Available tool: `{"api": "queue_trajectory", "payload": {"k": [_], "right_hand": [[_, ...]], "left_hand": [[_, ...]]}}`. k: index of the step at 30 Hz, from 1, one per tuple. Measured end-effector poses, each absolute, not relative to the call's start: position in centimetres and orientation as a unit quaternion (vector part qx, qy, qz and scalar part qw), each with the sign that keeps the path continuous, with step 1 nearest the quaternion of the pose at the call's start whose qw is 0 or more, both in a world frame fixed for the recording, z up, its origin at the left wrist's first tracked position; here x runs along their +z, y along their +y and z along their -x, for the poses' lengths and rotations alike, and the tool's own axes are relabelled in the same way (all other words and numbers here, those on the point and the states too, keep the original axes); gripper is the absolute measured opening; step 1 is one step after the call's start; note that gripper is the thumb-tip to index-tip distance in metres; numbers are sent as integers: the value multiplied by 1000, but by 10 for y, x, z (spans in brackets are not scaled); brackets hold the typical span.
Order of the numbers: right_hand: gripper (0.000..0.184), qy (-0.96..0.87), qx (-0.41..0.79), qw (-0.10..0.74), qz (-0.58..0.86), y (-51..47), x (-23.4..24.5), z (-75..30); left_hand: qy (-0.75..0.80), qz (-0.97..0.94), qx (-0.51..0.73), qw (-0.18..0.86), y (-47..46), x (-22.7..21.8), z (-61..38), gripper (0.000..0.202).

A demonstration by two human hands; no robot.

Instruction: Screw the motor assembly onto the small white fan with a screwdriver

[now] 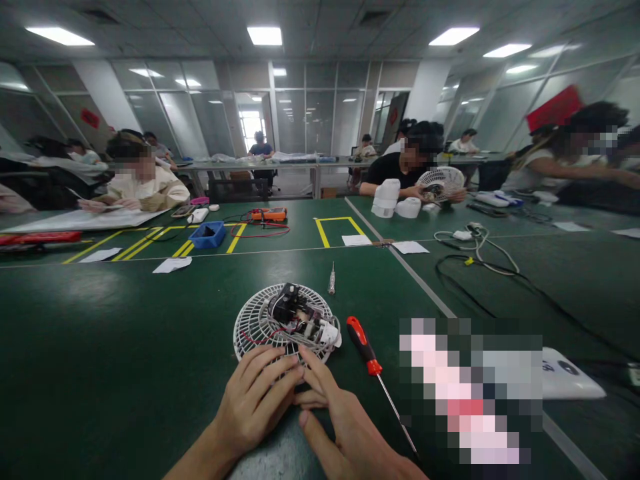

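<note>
In front of me a white round fan grille [250, 322] lies on the green table, with the fan's motor assembly [287, 303], wires and a white plastic part [330, 335] on top of it. My left hand [260, 393] rests over the grille's near edge, its fingers stretched out side by side. From the right, my right hand [340, 413] meets it, fingers extended and partly tucked under the left fingertips. A small dark piece [291, 348] shows beside the fingertips; whether they touch it I cannot tell. The palms' undersides are hidden.
To the right lies a red-and-black screwdriver [365, 347]; a small clear-handled screwdriver [332, 280] lies behind the grille. Farther off are a blue bin [207, 235], an orange multimeter [269, 214], paper slips and cables [480, 250]. A co-worker [405, 160] holds another fan grille across the table.
</note>
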State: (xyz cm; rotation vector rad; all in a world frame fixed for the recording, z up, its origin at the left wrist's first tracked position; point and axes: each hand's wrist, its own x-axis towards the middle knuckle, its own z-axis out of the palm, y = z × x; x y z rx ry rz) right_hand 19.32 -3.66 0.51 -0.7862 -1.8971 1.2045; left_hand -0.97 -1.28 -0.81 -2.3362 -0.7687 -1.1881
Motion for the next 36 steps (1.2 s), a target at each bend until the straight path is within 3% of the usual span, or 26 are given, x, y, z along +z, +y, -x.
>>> {"api": "queue_trajectory", "payload": {"k": [12,20,23,27,29,32,36], "right_hand": [[101,-693,542,380,285,-39,6,-194],[103,-713,521,360,301,-44,12,-192],[91,-737,464,367,327,-42,18,-195],[47,-774,277,400,404,-26,31,-213],[35,-738,176,410,507,-14,36,-225],[52,-716,94,266,638,1,39,-240],[66,-701,135,66,697,8,39,-247]], "left_hand": [[-282,834,-438,182,-15,-10,9,17],[-295,824,-452,173,-16,-10,12,25],[-303,816,-467,158,-17,-9,12,26],[-324,793,-498,133,-16,-7,12,23],[-332,783,-511,128,-15,-6,11,21],[-335,774,-522,127,-13,-4,10,19],[-336,774,-523,120,-13,-4,10,19]]}}
